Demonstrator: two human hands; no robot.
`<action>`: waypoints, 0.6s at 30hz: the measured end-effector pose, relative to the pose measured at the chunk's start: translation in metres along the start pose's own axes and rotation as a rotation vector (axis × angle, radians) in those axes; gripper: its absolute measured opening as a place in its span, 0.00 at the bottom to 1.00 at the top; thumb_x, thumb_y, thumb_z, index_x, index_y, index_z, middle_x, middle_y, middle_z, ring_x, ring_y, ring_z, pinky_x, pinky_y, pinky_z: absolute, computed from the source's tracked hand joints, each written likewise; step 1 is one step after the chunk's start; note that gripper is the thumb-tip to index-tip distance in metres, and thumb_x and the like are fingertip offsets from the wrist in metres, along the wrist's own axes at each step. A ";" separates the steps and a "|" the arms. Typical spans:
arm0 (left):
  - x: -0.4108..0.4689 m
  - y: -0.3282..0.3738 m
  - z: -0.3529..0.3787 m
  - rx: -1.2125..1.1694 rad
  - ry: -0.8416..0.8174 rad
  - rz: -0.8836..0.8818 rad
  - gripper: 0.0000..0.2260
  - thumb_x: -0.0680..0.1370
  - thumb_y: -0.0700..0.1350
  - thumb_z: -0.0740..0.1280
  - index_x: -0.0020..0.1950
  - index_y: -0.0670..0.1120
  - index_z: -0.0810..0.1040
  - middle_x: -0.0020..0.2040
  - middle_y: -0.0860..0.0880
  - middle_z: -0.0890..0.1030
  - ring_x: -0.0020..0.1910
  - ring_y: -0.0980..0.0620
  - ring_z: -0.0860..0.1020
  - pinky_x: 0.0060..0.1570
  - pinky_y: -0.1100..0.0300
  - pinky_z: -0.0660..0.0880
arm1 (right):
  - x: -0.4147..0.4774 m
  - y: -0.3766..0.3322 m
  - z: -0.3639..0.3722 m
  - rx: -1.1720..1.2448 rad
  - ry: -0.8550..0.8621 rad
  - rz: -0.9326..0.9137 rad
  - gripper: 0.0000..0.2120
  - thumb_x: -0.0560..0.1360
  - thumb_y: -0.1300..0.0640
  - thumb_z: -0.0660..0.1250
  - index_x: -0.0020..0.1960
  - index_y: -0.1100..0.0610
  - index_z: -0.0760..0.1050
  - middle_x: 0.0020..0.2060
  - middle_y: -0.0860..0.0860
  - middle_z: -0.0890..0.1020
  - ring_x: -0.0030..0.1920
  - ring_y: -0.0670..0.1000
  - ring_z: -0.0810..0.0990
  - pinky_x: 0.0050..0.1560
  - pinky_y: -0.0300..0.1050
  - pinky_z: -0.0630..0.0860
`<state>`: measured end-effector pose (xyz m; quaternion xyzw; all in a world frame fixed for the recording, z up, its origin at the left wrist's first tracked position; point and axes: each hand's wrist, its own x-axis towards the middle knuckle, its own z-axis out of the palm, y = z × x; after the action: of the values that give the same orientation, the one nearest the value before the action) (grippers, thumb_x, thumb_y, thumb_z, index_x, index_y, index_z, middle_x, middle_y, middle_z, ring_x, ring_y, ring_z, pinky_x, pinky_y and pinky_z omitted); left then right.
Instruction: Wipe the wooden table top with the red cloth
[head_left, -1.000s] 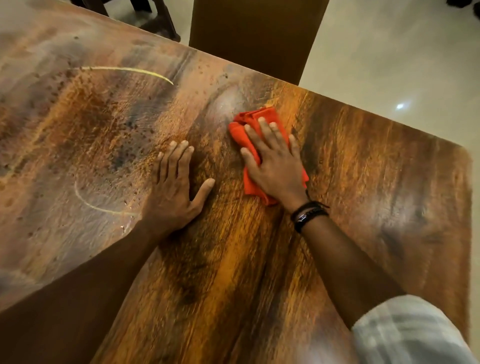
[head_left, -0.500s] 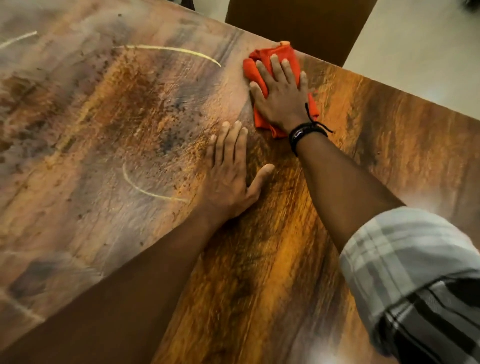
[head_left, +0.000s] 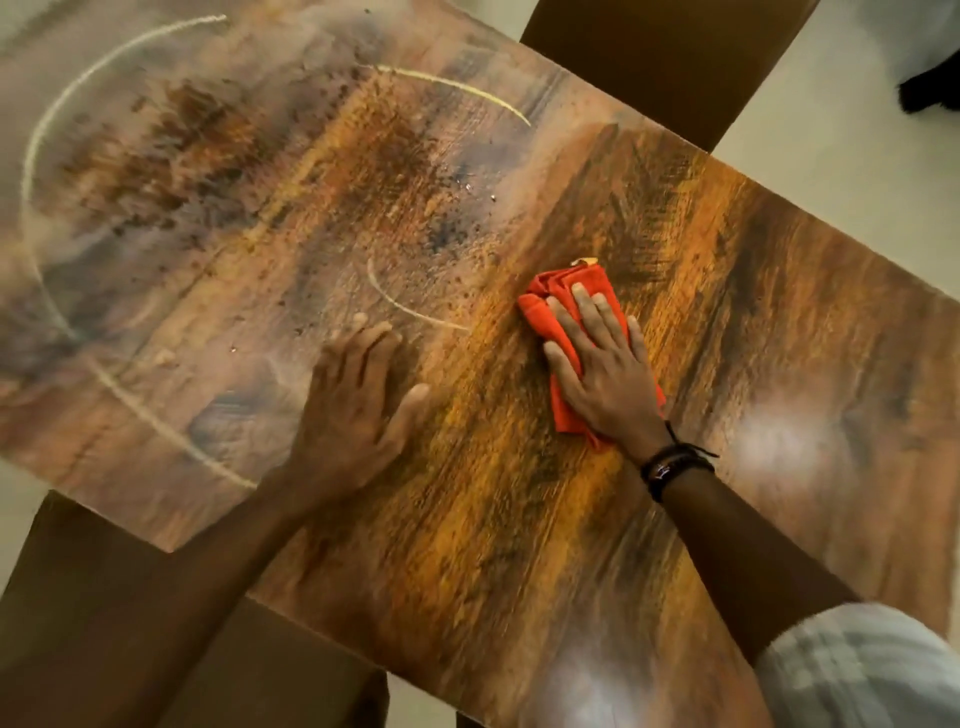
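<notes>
The cloth (head_left: 544, 310) is a red rag folded into a thick pad. It lies flat near the middle of the table (head_left: 769, 322), somewhat closer to the table's far edge than to its near one. It looks soft, light and limp. It would bunch or unfold if dragged by a corner, so the best hold is a broad palm on top, with the fingertips near the leading fold so the layers move together. On this smooth, glossy top it should slide easily, and pressure matters more than grip.

The right hand (head_left: 605, 376) does just that. It is spread flat over the cloth with fingers straight and slightly fanned toward the table's far edge, pressing rather than clutching. Red shows past the fingertips and along the thumb side. Dark bands (head_left: 674, 467) circle the wrist, and the forearm runs back to a pale checked sleeve (head_left: 857, 670) over the table's near edge.

The left hand (head_left: 356, 410) rests open on the bare table, palm down and thumb out, holding nothing. It looks like a brace, and its fingertips are blurred.

The table's left half carries a hazy film, dark specks and pale curved streaks (head_left: 410, 306), so that part seems to be unwiped. The right half looks cleaner and shinier. A chair (head_left: 665, 67) stands at the table's far edge.
</notes>
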<state>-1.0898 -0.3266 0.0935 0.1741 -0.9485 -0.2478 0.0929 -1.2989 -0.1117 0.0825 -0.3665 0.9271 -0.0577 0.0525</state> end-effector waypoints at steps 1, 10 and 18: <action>-0.010 -0.012 -0.004 0.024 -0.023 -0.002 0.29 0.82 0.60 0.53 0.74 0.41 0.65 0.74 0.42 0.66 0.76 0.42 0.60 0.76 0.44 0.56 | 0.006 -0.004 0.000 0.003 0.004 0.054 0.27 0.81 0.39 0.46 0.80 0.41 0.55 0.80 0.45 0.56 0.80 0.49 0.54 0.77 0.61 0.54; -0.021 -0.029 0.008 0.135 -0.045 -0.015 0.30 0.81 0.59 0.56 0.75 0.40 0.65 0.74 0.40 0.66 0.76 0.41 0.61 0.76 0.41 0.56 | 0.080 -0.050 0.006 0.008 0.011 0.187 0.29 0.81 0.40 0.43 0.81 0.43 0.50 0.81 0.49 0.50 0.81 0.53 0.48 0.77 0.63 0.46; -0.022 -0.028 0.006 0.121 -0.044 -0.025 0.29 0.81 0.58 0.55 0.75 0.39 0.64 0.75 0.40 0.66 0.76 0.41 0.62 0.75 0.41 0.56 | 0.069 -0.072 0.014 0.069 0.027 0.150 0.29 0.81 0.39 0.42 0.81 0.44 0.51 0.81 0.50 0.51 0.81 0.53 0.48 0.77 0.65 0.44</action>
<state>-1.0628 -0.3387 0.0725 0.1855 -0.9614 -0.1948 0.0582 -1.2987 -0.2119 0.0750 -0.2934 0.9500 -0.0905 0.0570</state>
